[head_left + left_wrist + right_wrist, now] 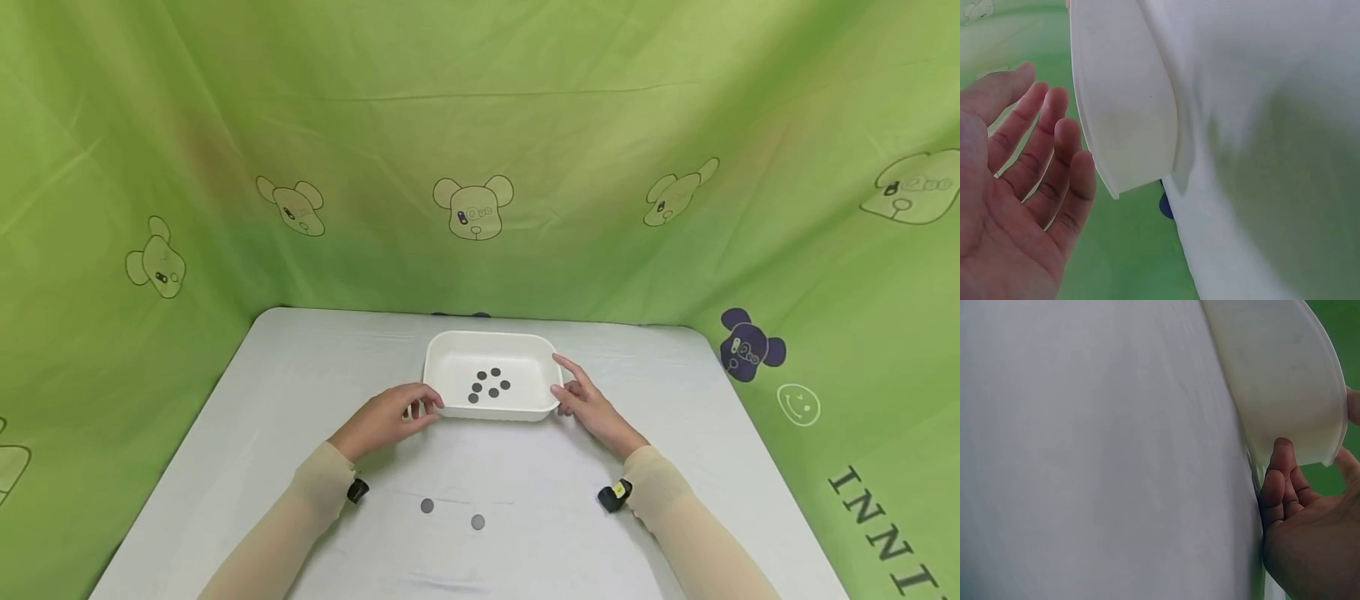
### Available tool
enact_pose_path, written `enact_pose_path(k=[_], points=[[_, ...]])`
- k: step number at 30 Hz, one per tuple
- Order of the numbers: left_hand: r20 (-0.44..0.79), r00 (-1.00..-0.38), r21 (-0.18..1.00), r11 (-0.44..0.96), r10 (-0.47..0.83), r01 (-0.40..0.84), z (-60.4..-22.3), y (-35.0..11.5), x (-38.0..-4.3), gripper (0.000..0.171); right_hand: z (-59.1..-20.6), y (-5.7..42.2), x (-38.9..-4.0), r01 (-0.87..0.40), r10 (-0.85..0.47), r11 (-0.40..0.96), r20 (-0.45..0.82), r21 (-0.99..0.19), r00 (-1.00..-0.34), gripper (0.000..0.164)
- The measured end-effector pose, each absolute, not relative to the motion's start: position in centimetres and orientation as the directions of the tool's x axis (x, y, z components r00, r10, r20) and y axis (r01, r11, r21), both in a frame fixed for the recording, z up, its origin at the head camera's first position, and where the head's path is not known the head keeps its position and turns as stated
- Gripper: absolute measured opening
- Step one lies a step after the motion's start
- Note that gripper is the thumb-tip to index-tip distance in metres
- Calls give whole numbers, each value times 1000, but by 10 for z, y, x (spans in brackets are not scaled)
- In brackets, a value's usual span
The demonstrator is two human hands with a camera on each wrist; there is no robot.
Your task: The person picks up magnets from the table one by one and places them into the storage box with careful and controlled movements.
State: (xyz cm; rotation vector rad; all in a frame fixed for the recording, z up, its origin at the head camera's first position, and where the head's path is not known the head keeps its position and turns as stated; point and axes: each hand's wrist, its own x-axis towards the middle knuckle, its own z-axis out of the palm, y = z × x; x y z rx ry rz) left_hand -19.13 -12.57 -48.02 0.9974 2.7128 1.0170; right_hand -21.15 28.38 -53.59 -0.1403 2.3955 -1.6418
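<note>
A white rectangular tray (pixel 491 412) sits at the far middle of the table, with several small dark grey round discs (pixel 493 392) on its floor. Two similar discs lie nearer on the table, a left one (pixel 427 506) and a right one (pixel 477 522). My left hand (pixel 386 417) is at the tray's front left corner; in the left wrist view its fingers (pixel 1029 165) are loosely bent beside the outer wall. My right hand (pixel 592 408) holds the right end, thumb and index finger at the rim, other fingers against the outer wall in the right wrist view.
A white cloth covers the table (pixel 337 342). Green curtains (pixel 480 125) with printed bear heads hang behind it and along both sides. Each wrist wears a small black camera, a left one (pixel 357 490) and a right one (pixel 615 497).
</note>
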Motion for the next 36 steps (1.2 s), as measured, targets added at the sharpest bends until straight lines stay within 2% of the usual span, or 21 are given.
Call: enact_pose_path(k=[7,15,24,36], points=[[129,-787,606,580,604,544,-484,-133,-179,21,-537,281,-213,46,-210,393,-139,-918,-968,71],[99,-778,604,584,621,543,-496,-143,-167,25,-536,283,-210,59,-205,363,-141,-930,-969,71],[121,-751,582,567,649,583,-507,-150,-155,29,-536,283,-209,59,-203,362,-140,-930,-969,73],[38,-733,595,574,679,563,-516,-153,-139,32,-535,284,-210,58,-199,377,-143,-924,-970,72]])
